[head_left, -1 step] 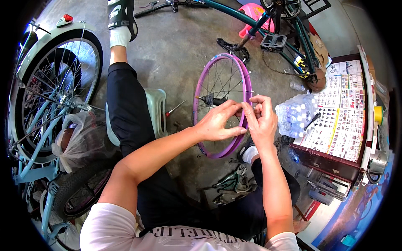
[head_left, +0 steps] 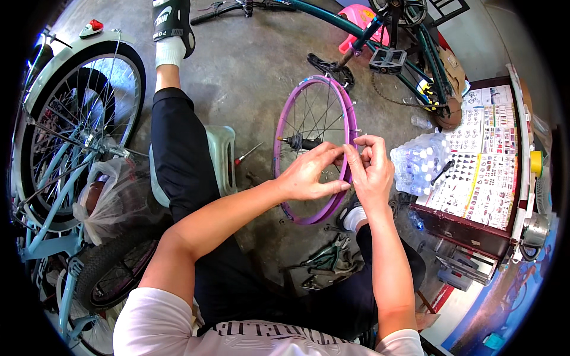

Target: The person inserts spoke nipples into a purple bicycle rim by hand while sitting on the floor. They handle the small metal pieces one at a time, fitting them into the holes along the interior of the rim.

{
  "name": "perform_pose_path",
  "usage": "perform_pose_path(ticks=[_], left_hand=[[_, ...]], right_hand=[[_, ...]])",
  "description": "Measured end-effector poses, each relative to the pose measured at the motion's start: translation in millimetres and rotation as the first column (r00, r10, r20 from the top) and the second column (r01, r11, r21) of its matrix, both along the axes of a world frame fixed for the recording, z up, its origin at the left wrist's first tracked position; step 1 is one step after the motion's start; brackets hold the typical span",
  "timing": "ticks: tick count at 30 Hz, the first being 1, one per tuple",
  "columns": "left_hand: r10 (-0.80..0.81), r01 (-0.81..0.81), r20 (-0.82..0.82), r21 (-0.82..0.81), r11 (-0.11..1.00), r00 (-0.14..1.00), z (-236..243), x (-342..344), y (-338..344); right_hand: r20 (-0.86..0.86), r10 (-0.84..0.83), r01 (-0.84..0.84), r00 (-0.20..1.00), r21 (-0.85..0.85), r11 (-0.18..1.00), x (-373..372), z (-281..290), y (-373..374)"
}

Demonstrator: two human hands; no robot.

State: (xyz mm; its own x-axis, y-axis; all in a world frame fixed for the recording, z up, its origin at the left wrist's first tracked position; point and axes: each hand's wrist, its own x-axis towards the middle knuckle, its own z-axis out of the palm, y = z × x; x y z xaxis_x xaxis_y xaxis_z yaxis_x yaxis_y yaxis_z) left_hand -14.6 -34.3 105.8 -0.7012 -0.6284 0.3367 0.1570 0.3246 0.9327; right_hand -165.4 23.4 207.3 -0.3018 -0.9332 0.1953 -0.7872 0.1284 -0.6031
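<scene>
A purple bicycle wheel rim (head_left: 287, 107), laced with several dark spokes and a black hub (head_left: 310, 144), stands upright in front of me. No tyre covers it. My left hand (head_left: 313, 174) reaches across to the rim's right side, its fingers bent together and its thumb stretched out toward the right. Meeting it there, my right hand (head_left: 373, 172) pinches with thumb and curled fingers. The fingertips of both hands come together at the rim's edge; whatever is between them is hidden. Spoke ends poke out of the rim's outer side above the hands.
Left stands a light blue bicycle with its wheel (head_left: 135, 89); a loose tyre (head_left: 98, 279) lies below. A green stool (head_left: 222, 157) and screwdriver (head_left: 244, 155) are beside my leg. Pliers (head_left: 326, 255) lie on the floor. Bottled water (head_left: 418, 163) sits by a chart-covered cabinet (head_left: 481, 184). A teal bicycle frame (head_left: 326, 18) is ahead.
</scene>
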Motion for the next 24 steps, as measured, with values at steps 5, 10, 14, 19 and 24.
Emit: perform_pose_path(ticks=[5, 10, 14, 19, 24], left_hand=[[-0.014, 0.014, 0.019, -0.02, 1.0, 1.0, 1, -1, 2], [-0.019, 0.021, 0.039, -0.034, 0.999, 0.999, 2, 1, 2], [-0.02, 0.022, 0.041, -0.034, 0.999, 0.999, 0, -1, 2], [-0.038, 0.038, 0.012, 0.001, 0.999, 0.999, 0, -2, -1], [-0.007, 0.007, -0.005, -0.001, 1.0, 1.0, 2, -1, -3]], right_hand=[[-0.048, 0.035, -0.037, 0.998, -0.051, 0.998, -1, -7, 2], [-0.109, 0.032, -0.037, 0.993, -0.038, 0.999, 4, 4, 2], [-0.105, 0.002, 0.0, 0.994, 0.016, 1.0, 4, 4, 2], [-0.094, -0.011, 0.012, 0.996, 0.018, 1.0, 3, 4, 3], [-0.082, -0.059, 0.06, 0.995, 0.018, 0.998, 2, 10, 5]])
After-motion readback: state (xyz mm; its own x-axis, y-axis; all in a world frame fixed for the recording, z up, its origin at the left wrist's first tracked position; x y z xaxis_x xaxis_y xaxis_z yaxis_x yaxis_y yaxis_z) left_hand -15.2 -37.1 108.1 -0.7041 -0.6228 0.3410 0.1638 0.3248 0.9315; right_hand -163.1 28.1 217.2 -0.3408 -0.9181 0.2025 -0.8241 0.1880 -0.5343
